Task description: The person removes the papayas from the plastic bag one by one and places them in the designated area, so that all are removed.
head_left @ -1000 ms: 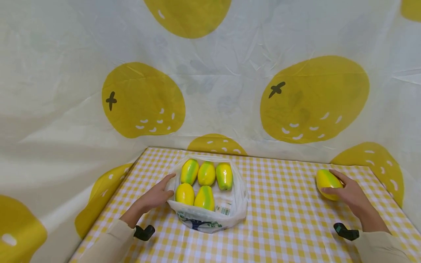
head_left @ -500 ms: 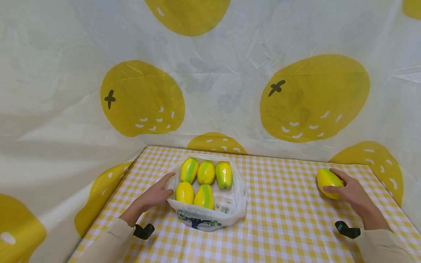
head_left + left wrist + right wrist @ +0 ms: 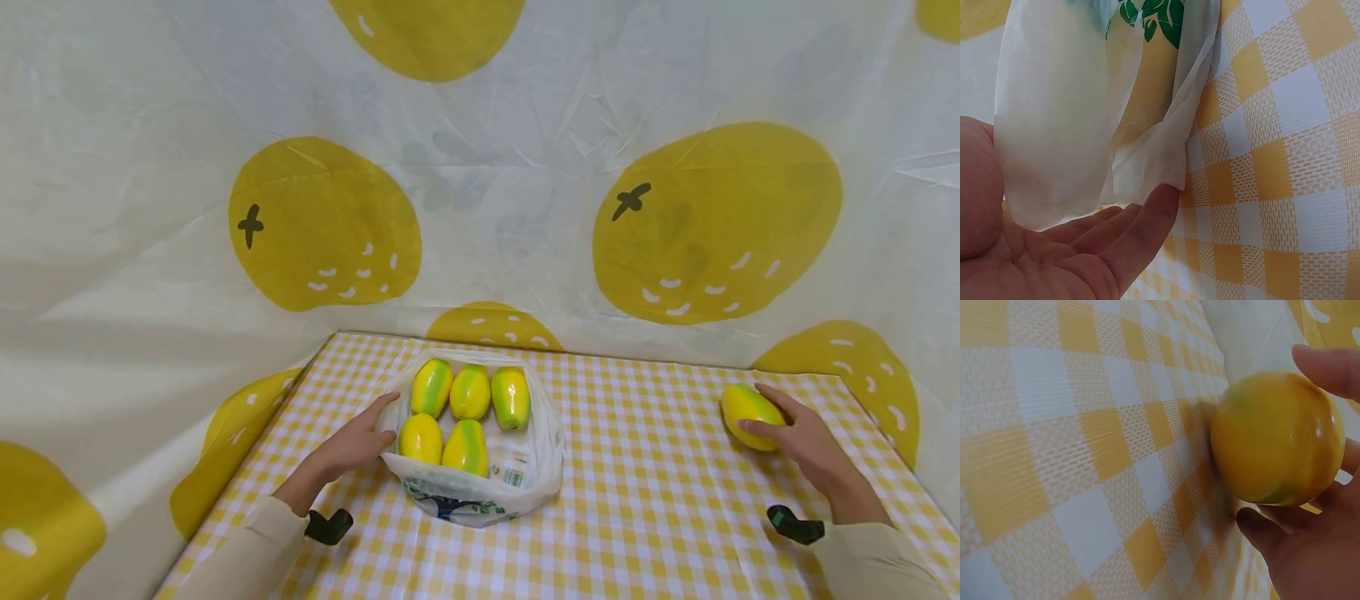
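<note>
An open white plastic bag with a green print stands on the table, its rim spread wide. Inside lie several glossy yellow mangoes with green streaks, in two rows. My left hand is at the bag's left side, fingers and thumb extended along it; the left wrist view shows the fingers against the bag's lower wall. Far to the right, my right hand holds a single mango close over the cloth, thumb on one side and fingers on the other. The palm side hides part of this mango.
A yellow-and-white checked cloth covers the table. Behind and to the left hangs a pale curtain printed with big yellow fruits, close against the table's back edge. A barcode shows at the bag's bottom right.
The right-hand mango has turned slightly in the fingers, its green streak shifting toward the top. The left hand and the bag have stayed in place.
</note>
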### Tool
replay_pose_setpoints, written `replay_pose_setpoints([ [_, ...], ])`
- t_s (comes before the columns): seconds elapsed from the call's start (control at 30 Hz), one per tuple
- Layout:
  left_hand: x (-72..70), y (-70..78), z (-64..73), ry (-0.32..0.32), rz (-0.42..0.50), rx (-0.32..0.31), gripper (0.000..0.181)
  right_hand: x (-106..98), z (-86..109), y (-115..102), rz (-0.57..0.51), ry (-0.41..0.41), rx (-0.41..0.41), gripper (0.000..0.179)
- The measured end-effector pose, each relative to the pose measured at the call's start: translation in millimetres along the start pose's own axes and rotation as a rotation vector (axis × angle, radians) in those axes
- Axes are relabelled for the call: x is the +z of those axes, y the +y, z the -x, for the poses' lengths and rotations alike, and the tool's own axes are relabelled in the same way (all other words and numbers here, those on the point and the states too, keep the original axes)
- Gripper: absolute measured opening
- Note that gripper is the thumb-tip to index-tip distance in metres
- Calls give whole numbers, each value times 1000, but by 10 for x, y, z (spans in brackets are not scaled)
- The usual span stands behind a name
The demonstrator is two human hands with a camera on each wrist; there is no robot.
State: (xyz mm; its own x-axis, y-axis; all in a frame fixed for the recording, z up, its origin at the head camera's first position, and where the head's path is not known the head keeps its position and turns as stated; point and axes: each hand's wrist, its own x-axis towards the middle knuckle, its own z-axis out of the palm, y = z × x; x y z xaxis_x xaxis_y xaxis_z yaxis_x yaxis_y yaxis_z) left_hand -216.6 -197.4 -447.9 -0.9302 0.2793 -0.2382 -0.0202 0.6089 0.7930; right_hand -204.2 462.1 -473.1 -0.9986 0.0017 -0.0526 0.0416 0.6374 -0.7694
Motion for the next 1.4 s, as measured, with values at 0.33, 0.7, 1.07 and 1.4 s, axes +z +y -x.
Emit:
replay_pose_setpoints([
  [0.33, -21, 1, -11, 5, -7, -1, 70, -46, 5, -141, 16, 19, -12, 92],
  [0.7, -19, -3, -19, 18, -17, -6, 70, -30, -15, -367, 21, 64, -70, 91],
  [1.07, -16, -6, -10, 25, -19, -10, 71, 28, 35, -513, 10, 56, -123, 88],
  [1.4, 5, -18, -14, 25, -25, -8, 71, 135, 129, -552, -4, 69, -172, 84],
])
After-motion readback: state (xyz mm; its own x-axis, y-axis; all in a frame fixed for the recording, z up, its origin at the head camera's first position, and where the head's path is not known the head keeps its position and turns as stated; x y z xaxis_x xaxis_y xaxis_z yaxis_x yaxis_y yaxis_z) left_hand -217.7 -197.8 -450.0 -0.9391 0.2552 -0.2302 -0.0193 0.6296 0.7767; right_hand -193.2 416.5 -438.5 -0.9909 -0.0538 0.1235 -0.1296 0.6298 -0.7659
